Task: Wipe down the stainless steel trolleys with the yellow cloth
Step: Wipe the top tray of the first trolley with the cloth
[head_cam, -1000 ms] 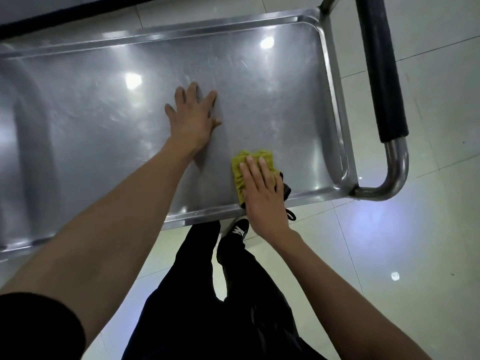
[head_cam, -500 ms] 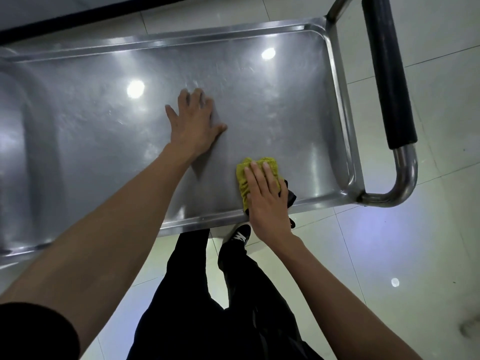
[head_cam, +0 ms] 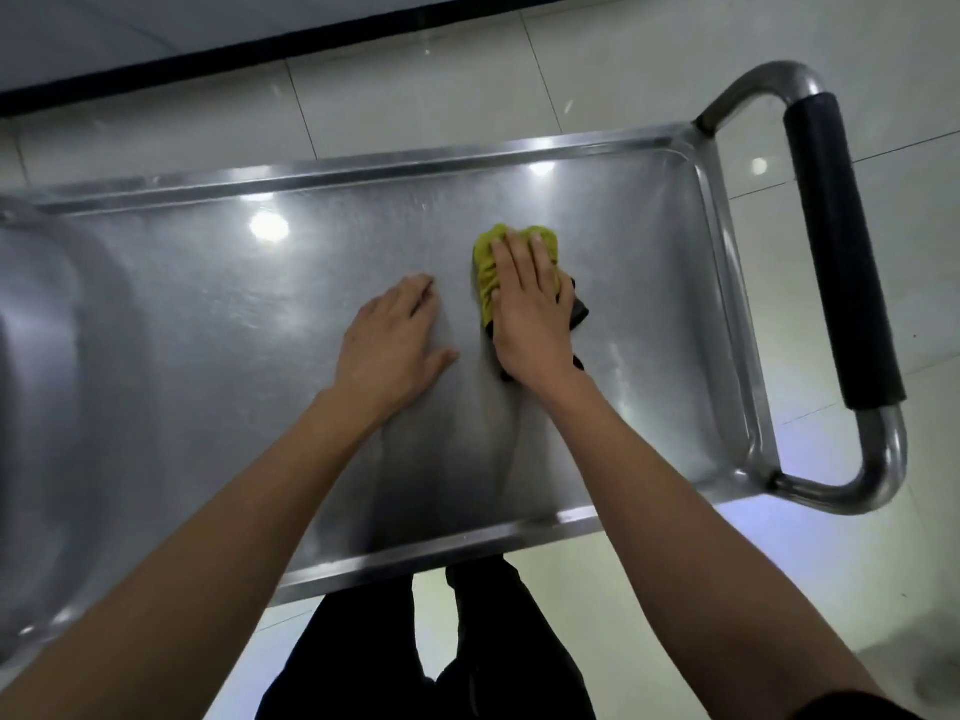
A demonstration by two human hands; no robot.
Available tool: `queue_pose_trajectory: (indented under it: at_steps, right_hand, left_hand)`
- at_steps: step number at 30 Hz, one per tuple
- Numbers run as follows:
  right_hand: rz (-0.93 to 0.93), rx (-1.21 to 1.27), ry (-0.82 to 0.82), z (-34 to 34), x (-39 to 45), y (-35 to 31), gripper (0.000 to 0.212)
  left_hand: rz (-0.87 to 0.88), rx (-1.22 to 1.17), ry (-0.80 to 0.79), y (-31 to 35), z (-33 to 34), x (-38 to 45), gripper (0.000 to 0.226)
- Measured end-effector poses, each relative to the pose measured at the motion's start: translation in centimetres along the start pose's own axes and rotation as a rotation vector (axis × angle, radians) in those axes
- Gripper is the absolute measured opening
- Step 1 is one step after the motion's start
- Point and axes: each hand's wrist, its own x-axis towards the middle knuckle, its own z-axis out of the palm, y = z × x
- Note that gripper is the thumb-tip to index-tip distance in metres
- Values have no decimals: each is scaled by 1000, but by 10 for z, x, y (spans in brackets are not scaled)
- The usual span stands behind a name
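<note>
Head view: right hand [head_cam: 530, 309] presses yellow cloth [head_cam: 491, 265] flat, fingers straight, mid-tray on stainless steel trolley [head_cam: 156, 356], toward handle [head_cam: 836, 262] end. Left hand [head_cam: 392, 345] flat on tray, fingers extended, just beside cloth, holding nothing. Wiping under way; judged partly done, left stretch of tray and other trolleys apparently remaining. Against half-second-earlier frame: cloth shifted from near rim toward far rim; hands closer together.

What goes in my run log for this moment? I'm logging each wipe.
step: wiping tray | right hand: pressing yellow cloth flat on trolley | left hand: flat on tray, bracing | handle: untouched
</note>
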Motion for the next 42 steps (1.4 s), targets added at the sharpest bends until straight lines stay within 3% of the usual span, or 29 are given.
queue_pose_trajectory:
  at_steps: [7,14,24,35,42]
  right_hand:
    - [-17,17,13,-15,97,-26,69]
    - [-34,-28,31,-15,94,-24,65]
    - [-95,11,0,7,-43,3,67]
    - [-187,-65,-8,39,-233,20,82]
    - [-172,-50,-44,36,-240,12,78]
  left_hand:
    - [12,-13,-84,-3,4,0,91]
    - [-9,-12,-103,1,3,2,92]
    - [-63,-58,-98,8,5,2,91]
    - [-244,-2,113,21,24,-24,63]
    - [-277,19,67,22,25,-33,62]
